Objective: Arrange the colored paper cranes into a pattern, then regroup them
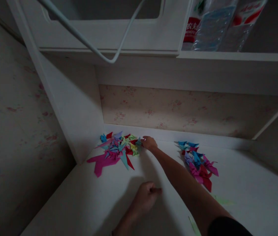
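Folded paper cranes in many colours lie in a left pile (119, 146) against the back corner of the white desktop. Stretched out to this pile's right edge, my right hand (149, 143) has its fingers closed at a small teal paper crane (138, 141). Nearer to me, my left hand (146, 197) is curled into a loose fist above the desktop, thumb pointing right, with nothing showing in it. A large magenta folded paper (102, 162) sticks out at the front of the left pile. To the right of my right forearm lies another group of paper cranes (198, 162), blue, pink and red.
A white cabinet (109, 36) hangs low over the desktop (79, 203), a pale cable (87, 47) looping in front. Plastic bottles (212, 28) stand on the upper right shelf. Pale green paper pieces (224, 200) lie beside my right arm. A side panel bounds the left.
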`<control>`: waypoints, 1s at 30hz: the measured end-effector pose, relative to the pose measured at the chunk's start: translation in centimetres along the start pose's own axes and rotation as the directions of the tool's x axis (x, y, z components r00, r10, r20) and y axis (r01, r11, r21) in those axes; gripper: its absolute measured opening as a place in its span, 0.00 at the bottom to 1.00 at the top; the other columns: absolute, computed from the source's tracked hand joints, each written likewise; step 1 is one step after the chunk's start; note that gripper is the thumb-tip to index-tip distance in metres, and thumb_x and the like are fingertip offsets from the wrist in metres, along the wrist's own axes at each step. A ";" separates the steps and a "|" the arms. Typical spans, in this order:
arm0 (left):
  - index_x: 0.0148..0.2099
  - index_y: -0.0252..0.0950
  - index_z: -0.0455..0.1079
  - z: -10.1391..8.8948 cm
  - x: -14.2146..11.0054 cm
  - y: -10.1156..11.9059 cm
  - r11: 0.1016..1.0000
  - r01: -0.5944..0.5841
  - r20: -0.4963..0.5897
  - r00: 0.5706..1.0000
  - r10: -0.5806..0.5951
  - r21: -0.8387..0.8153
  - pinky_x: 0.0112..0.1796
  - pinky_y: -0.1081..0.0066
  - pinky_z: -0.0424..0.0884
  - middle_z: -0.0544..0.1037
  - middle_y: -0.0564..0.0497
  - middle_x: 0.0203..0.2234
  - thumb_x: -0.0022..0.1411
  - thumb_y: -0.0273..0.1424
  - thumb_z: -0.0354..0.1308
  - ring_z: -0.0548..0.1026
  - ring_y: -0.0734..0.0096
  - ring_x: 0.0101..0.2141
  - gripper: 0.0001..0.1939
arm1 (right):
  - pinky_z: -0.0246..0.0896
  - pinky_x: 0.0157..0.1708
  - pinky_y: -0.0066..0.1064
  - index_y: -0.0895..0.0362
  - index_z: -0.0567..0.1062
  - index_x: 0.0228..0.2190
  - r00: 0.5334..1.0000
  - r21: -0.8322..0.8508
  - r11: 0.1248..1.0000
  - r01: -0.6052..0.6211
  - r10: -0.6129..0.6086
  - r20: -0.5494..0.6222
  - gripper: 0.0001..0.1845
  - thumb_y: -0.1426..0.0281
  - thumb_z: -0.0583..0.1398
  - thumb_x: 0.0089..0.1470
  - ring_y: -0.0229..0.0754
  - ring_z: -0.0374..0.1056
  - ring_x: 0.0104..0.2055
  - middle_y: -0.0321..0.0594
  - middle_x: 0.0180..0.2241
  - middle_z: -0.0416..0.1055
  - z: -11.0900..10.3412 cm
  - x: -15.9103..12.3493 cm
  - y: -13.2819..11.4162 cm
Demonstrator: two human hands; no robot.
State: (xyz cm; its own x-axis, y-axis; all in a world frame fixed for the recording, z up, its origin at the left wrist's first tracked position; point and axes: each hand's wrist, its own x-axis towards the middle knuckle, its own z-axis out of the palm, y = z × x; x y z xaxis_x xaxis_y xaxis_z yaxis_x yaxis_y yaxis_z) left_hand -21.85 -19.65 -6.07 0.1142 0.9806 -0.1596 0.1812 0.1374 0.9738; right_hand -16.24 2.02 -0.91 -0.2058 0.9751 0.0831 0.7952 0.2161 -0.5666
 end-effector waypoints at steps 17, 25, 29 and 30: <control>0.22 0.39 0.52 -0.2 0.3 -0.8 0.997 -0.075 0.030 0.997 0.075 0.000 0.23 0.74 0.49 0.53 0.62 0.16 0.54 0.41 0.56 0.53 0.78 0.20 0.19 | 0.56 0.33 0.28 0.54 0.75 0.30 0.948 -0.005 0.999 0.034 -0.034 -0.316 0.11 0.59 0.60 0.53 0.40 0.68 0.34 0.40 0.33 0.76 -4.8 -3.9 2.1; 0.22 0.39 0.52 0.0 0.3 -0.8 0.997 -0.023 0.042 0.999 0.026 -0.067 0.21 0.75 0.46 0.52 0.63 0.13 0.53 0.40 0.57 0.51 0.80 0.17 0.19 | 0.59 0.29 0.26 0.55 0.69 0.25 0.929 0.237 0.922 0.306 -0.235 -0.284 0.10 0.63 0.57 0.52 0.35 0.64 0.26 0.32 0.25 0.69 -7.3 -10.4 5.5; 0.22 0.39 0.52 -0.2 -0.3 0.2 0.995 0.040 0.049 0.998 -0.035 -0.092 0.19 0.75 0.44 0.50 0.64 0.12 0.53 0.41 0.57 0.49 0.82 0.15 0.19 | 0.61 0.28 0.27 0.55 0.68 0.29 0.933 0.416 0.849 0.327 -0.221 -0.283 0.10 0.61 0.59 0.51 0.35 0.65 0.26 0.31 0.23 0.65 -8.7 -13.7 7.0; 0.23 0.39 0.51 -0.2 -0.5 0.4 0.993 0.057 0.058 0.997 -0.051 -0.103 0.19 0.76 0.43 0.50 0.65 0.12 0.53 0.41 0.57 0.48 0.82 0.14 0.19 | 0.62 0.27 0.27 0.55 0.68 0.31 0.941 0.494 0.810 0.315 -0.199 -0.273 0.11 0.61 0.61 0.50 0.35 0.66 0.26 0.30 0.24 0.65 -9.1 -14.5 7.2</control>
State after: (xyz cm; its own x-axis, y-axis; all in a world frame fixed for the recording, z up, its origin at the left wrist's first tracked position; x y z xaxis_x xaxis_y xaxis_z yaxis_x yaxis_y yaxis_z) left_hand -22.04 -20.02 -5.55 0.1610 0.9624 -0.2185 0.0855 0.2070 0.9746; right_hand -2.29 -10.07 1.27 -0.1965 0.8883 0.4152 0.2976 0.4575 -0.8379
